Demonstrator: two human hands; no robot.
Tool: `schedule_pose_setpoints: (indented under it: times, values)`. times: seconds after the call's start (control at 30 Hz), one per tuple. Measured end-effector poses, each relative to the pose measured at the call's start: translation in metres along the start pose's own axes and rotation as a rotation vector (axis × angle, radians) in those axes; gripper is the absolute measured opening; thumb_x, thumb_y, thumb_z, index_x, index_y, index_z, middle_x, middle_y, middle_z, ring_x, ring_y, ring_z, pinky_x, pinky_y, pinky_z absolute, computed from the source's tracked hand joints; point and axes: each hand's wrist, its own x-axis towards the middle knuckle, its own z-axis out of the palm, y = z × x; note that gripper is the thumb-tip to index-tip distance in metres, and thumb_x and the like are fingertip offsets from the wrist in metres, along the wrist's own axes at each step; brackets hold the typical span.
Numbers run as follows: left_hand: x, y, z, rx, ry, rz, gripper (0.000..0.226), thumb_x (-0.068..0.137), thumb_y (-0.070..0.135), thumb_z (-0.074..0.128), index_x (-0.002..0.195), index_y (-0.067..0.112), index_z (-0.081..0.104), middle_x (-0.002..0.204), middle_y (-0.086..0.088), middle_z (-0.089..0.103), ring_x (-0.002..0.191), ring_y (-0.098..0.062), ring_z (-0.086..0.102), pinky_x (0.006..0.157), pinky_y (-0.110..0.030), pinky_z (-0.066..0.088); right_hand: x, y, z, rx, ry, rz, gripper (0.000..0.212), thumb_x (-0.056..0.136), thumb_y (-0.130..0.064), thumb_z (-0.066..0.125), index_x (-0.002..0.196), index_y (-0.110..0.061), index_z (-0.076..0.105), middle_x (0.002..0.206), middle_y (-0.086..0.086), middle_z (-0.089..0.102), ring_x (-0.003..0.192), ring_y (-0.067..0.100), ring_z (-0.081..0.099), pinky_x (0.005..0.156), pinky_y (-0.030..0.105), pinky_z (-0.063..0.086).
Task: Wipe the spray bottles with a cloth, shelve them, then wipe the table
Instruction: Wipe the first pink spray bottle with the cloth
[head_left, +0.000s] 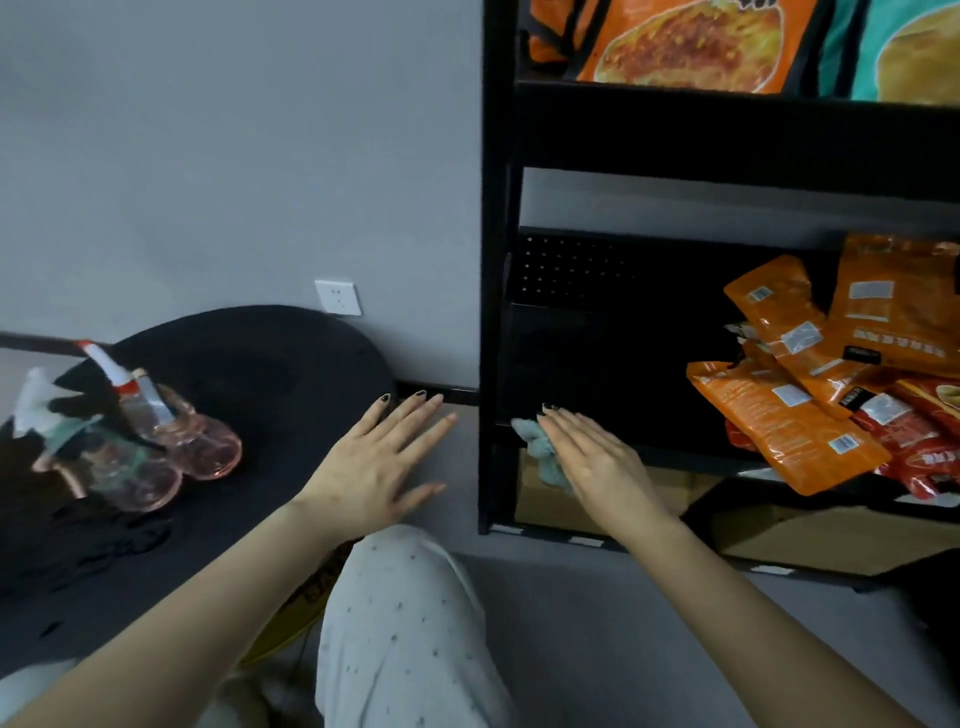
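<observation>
The head view shows the person's left hand (382, 465) hovering flat over the right edge of the round black bench (249, 364), its fingers (415, 415) straight and spread wide, holding nothing. The right hand (589, 457) reaches toward the front lip of the black metal shelf unit (623, 332), fingers straight and close together, with a small crumpled grey-green cloth (540, 447) under the palm; whether the thumb pinches the cloth is hidden.

Two clear spray bottles with pink-tinted bases (171, 436) lie on their sides on the left of the bench, touching each other, well apart from both hands. Their white and red trigger heads point up and left. They look near empty, though blur makes that uncertain.

The likely step is fetching a bottle to wipe. It would go best if the left hand took one bottle by the body, not the trigger, while the cloth wraps round it.

The shelf's dark left bay looks free for bottles. The right side holds a loose heap of orange foil snack packets (800, 395), some overhanging the edge. Larger orange and teal bags (691, 41) fill the tier above.
</observation>
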Motion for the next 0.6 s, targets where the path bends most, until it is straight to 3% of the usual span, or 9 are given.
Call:
schedule_pose_setpoints:
  times: [0.13, 0.3, 0.5, 0.6]
  values:
    - [-0.050, -0.030, -0.006, 0.000, -0.023, -0.099, 0.068, 0.094, 0.061, 0.026, 0.148, 0.019, 0.029, 0.152, -0.009, 0.035, 0.139, -0.026, 0.033, 0.114, -0.042, 0.014, 0.035, -0.051, -0.001, 0.050, 0.028, -0.135, 0.063, 0.063, 0.014, 0.078, 0.122, 0.005, 0.058, 0.123, 0.019, 0.061, 0.112, 0.029, 0.062, 0.099, 0.045, 0.042]
    - [-0.120, -0.071, -0.007, 0.042, -0.047, -0.271, 0.070, 0.092, 0.062, 0.030, 0.149, 0.021, 0.025, 0.152, -0.008, 0.033, 0.141, -0.025, 0.029, 0.114, -0.041, 0.010, 0.084, -0.117, 0.012, 0.119, 0.049, -0.297, 0.057, 0.066, 0.012, 0.077, 0.120, 0.004, 0.060, 0.122, 0.018, 0.062, 0.111, 0.028, 0.062, 0.100, 0.044, 0.043]
    - [-0.200, -0.111, 0.000, 0.039, -0.102, -0.486, 0.070, 0.092, 0.064, 0.024, 0.148, 0.021, 0.027, 0.151, -0.006, 0.035, 0.139, -0.024, 0.032, 0.112, -0.040, 0.011, 0.134, -0.193, 0.043, 0.242, 0.010, -0.468, 0.062, 0.058, 0.012, 0.081, 0.117, 0.004, 0.062, 0.119, 0.017, 0.064, 0.107, 0.026, 0.065, 0.093, 0.041, 0.050]
    - [-0.230, -0.129, 0.009, 0.010, -0.129, -0.598, 0.070, 0.092, 0.063, 0.023, 0.146, 0.020, 0.033, 0.148, -0.007, 0.041, 0.136, -0.027, 0.039, 0.111, -0.041, 0.013, 0.153, -0.226, 0.064, 0.284, 0.036, -0.562, 0.046, 0.071, 0.009, 0.068, 0.116, 0.002, 0.064, 0.117, 0.015, 0.066, 0.103, 0.024, 0.067, 0.089, 0.036, 0.052]
